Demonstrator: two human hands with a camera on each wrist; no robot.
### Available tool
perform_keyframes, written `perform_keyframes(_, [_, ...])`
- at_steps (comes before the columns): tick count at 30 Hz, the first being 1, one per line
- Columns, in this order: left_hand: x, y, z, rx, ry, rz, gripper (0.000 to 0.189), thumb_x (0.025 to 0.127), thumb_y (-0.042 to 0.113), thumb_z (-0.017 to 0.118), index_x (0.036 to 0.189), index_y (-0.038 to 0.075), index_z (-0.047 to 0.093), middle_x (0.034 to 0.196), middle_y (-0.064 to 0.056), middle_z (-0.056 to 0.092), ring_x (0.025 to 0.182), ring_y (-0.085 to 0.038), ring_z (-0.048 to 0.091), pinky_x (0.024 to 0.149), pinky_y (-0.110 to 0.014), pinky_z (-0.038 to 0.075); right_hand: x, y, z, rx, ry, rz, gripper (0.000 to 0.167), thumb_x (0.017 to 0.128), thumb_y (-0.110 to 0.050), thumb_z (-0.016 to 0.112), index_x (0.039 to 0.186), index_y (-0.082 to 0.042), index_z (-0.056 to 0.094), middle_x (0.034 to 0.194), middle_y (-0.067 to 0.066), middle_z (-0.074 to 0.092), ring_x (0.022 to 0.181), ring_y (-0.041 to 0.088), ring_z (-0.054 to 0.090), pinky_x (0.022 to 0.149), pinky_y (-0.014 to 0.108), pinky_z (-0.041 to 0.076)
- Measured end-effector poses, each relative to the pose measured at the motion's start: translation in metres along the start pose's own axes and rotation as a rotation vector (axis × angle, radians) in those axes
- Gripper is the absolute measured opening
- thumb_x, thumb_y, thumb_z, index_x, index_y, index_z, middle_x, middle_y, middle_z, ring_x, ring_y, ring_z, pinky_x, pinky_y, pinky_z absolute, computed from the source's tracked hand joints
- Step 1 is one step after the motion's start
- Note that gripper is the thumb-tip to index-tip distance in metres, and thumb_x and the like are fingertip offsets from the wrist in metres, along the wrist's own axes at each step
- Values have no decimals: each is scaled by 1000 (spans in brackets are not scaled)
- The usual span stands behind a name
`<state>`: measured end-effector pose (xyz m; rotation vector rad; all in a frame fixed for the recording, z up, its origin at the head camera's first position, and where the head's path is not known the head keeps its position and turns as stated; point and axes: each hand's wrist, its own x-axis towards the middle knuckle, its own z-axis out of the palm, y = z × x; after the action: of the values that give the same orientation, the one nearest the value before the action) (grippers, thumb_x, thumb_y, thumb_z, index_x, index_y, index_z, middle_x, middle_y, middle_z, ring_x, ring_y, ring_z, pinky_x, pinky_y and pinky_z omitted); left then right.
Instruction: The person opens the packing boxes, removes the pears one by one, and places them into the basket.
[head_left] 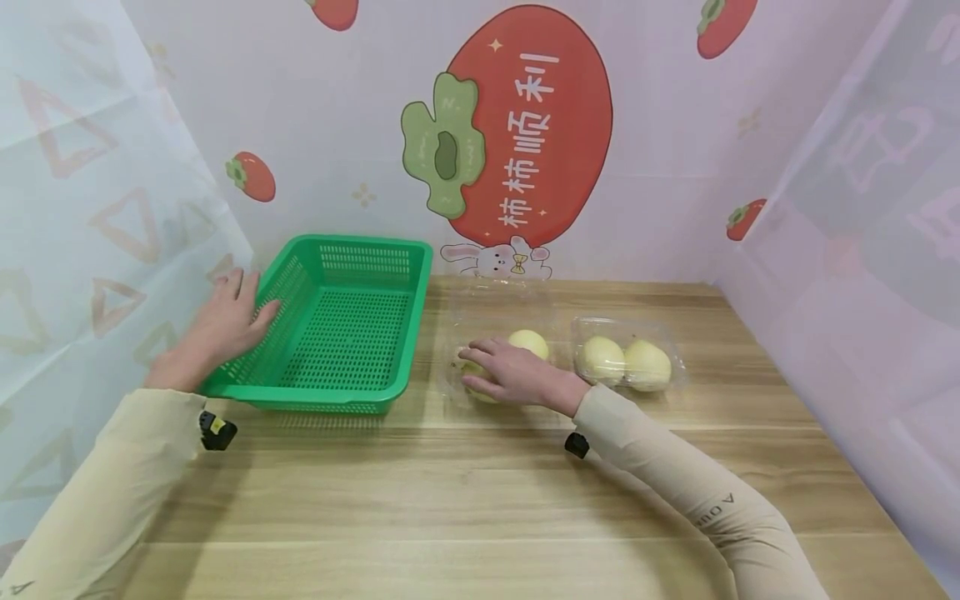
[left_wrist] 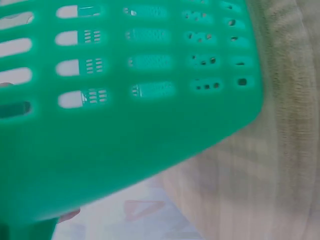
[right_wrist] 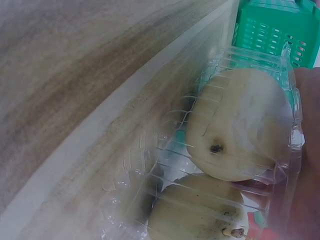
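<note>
My left hand (head_left: 221, 325) rests on the left rim of a green plastic basket (head_left: 418, 325), thumb over the rim and fingers along its outer side. The basket's slotted wall (left_wrist: 130, 135) fills much of the left wrist view. To the right of the basket is a clear plastic clamshell box (head_left: 450, 392) with its lid raised, holding two pale yellow pears. The right hand (head_left: 513, 372) curls from above round the left pear (right_wrist: 237, 125). Behind the hand in the head view, the other pear (head_left: 529, 342) partly shows.
A second clear box (head_left: 681, 367) holds two more pears (head_left: 602, 360) to the right of the right hand. The wooden table (head_left: 420, 508) meets a printed backdrop (head_left: 652, 192) behind, with sheets rising on both sides.
</note>
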<state>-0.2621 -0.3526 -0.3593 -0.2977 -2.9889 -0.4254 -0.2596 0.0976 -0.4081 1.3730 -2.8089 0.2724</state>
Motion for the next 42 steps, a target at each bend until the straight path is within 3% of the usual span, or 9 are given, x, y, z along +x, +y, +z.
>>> perform_keyframes(11, [-1,-9,6,12,-93,-9,78,107,43,21,149,-16,-6,153,-43,-11,142,-60,-7,114,-71,10,5,2,0,46,-36,16,52,101,-46,48,142,-13,52,141,7,57,131,23,53,108,41,47])
perform_keyframes(21, [-1,-4,6,60,-151,11,77,107,42,18,147,-21,-3,152,-44,-8,143,-58,-3,113,-71,13,9,0,-3,61,-125,50,56,101,-53,44,142,-16,52,143,7,56,132,23,53,110,40,45])
perform_keyframes(29, [-1,-8,9,26,-161,31,76,108,40,16,146,-22,-5,152,-43,-15,143,-57,-11,118,-66,4,14,2,0,79,-165,67,57,100,-54,43,142,-17,52,143,6,55,133,22,52,112,38,42])
perform_keyframes(38, [-3,-4,7,53,-179,28,76,108,40,17,146,-21,-7,152,-42,-19,143,-56,-15,118,-66,3,20,6,5,59,-150,56,52,99,-54,45,135,-18,57,125,3,64,110,16,62,98,35,52])
perform_keyframes(42, [-3,-4,8,46,-180,27,77,108,41,17,146,-20,-8,152,-40,-20,143,-56,-14,118,-66,2,20,5,6,59,-136,59,51,100,-51,45,134,-16,58,126,4,65,111,17,63,98,35,52])
